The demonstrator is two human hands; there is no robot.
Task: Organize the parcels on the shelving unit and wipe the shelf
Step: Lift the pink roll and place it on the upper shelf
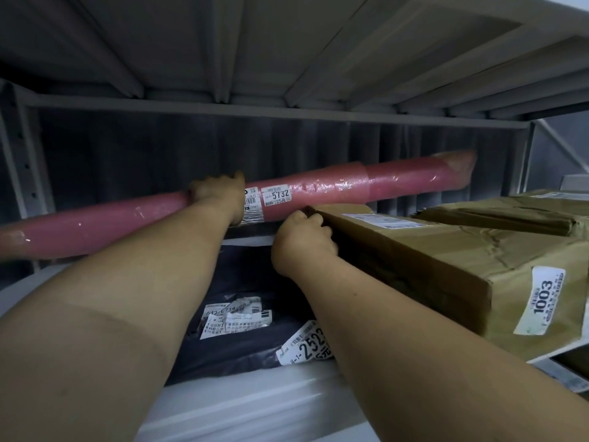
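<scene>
A long pink roll parcel with a label reading 5732 lies across the back of the white shelf, slanting up to the right. My left hand grips the roll near its middle. A brown taped cardboard box labelled 1003 sits at the right. My right hand grips the box's far left corner with curled fingers. Between my forearms a dark plastic mailer bag with white labels lies flat on the shelf.
Another brown wrapped parcel lies behind the box at the right. The underside of the upper shelf hangs close overhead. Grey uprights frame the left side, and a ribbed panel closes the back.
</scene>
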